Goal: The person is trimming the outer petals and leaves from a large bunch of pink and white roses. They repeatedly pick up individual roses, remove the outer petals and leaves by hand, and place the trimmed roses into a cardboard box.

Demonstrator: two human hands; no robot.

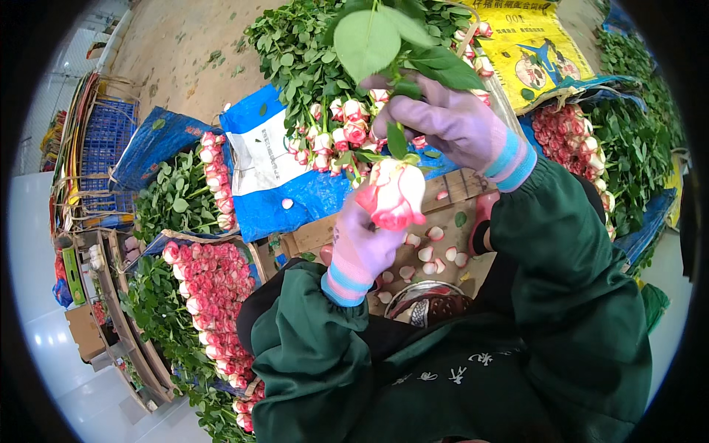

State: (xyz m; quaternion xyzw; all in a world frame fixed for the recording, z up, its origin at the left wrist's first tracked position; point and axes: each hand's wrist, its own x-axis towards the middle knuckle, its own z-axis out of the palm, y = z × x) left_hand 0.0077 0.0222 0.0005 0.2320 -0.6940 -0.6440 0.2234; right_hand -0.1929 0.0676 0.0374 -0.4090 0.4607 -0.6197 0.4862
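Note:
Both my hands wear purple work gloves with blue and pink cuffs. A pink-and-white rose (394, 191) is held up before me, its bloom towards me and its leafy stem pointing away. My left hand (368, 232) is just behind and below the bloom; the bloom hides its fingertips. My right hand (437, 119) has its fingers bent around the leafy stem beyond the bloom, among green rose leaves (368, 47). Past my hands, a heap of cut roses (332, 130) lies with blooms towards me, on a blue and white woven plastic sheet (299, 199).
Rose bundles in blue wraps stand at the left (213, 288) and right (576, 144). A yellow printed woven sack (534, 50) lies at the upper right. A wooden board (316, 230) edges the work surface. Loose petals (426, 253) lie by my feet. Blue plastic crates (108, 149) stand far left.

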